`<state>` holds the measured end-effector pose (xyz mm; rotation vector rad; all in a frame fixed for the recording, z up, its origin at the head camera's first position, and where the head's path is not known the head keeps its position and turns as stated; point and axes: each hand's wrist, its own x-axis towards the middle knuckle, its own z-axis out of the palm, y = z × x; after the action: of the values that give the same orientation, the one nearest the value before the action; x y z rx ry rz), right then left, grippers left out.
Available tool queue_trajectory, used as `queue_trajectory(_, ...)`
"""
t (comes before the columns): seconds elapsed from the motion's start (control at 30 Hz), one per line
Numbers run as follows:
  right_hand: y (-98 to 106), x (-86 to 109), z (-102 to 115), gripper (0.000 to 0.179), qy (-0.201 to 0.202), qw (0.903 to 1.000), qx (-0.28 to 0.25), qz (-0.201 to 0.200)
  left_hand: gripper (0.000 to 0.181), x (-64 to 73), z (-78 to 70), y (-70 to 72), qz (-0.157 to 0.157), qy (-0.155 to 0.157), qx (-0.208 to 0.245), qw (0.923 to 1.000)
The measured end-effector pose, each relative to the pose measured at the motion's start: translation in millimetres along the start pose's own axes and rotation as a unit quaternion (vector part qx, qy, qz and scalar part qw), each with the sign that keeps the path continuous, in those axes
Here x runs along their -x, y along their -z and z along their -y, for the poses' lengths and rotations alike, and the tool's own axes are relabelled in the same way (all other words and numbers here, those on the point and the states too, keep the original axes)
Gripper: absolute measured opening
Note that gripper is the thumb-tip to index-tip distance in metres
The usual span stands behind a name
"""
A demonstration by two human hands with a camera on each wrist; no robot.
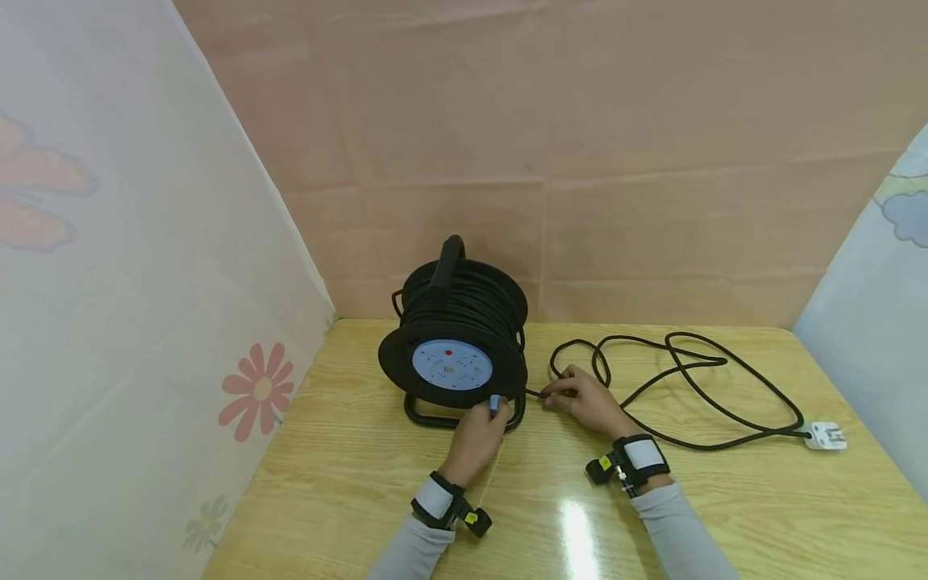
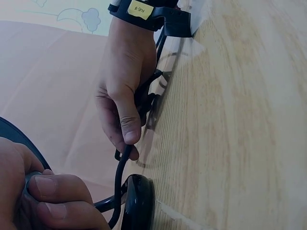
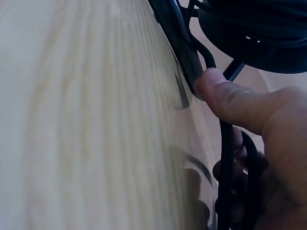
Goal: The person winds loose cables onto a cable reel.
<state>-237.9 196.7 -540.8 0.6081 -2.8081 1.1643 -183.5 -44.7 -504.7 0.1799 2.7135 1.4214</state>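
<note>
A round black plastic cable reel (image 1: pixel 395 360), wound with black cable, stands on the pale wood-grain surface (image 1: pixel 341 475), carried by a black tubular stand (image 1: pixel 428 420). The left-hand grip (image 1: pixel 471 441) is at its lower front edge, on the right of the pale blue round socket panel (image 1: pixel 435 369). Its fingers are curled and close together around a small blue-grey cylindrical knob (image 1: pixel 495 401) on the reel.

Just beside the reel, to its right, the right-hand grip (image 1: pixel 589 400) pinches the thin black round cable (image 3: pixel 225 167) between thumb and fingers, near the stand. From there a short stretch runs to the reel's lower right side, while the rest lies in loose, crossing loops on the surface beyond the right-hand grip. The cable ends at a white plug (image 1: pixel 825 436), well apart from both hands near the surface's right edge.
</note>
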Motion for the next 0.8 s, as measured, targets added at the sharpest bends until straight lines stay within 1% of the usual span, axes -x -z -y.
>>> queue_trajectory(0.13,0.2,1.8,0.5,0.016,0.02,0.9992,-0.035,0.009,0.052,0.4,-0.7,-1.3,0.004,0.004,-0.005,1.0)
queue_trajectory(0.23,1.0,2.4,1.4,0.015,0.035,0.9977,-0.054,0.02,0.053,0.6,-1.4,-1.8,-0.001,0.003,-0.006,1.0)
queue_trajectory(0.5,6.1,2.2,5.4,0.012,0.083,0.9899,-0.091,0.07,0.055,0.6,-2.0,-1.0,-0.004,-0.004,0.003,1.0)
queue_trajectory(0.7,12.8,1.9,9.6,0.012,0.102,0.9843,-0.088,0.115,0.055,0.1,-1.2,-0.3,-0.006,-0.006,0.006,0.9999)
queue_trajectory(0.8,15.3,2.8,11.3,0.011,0.104,0.983,-0.081,0.128,0.056,0.2,-0.6,-0.6,-0.005,-0.002,0.003,1.0)
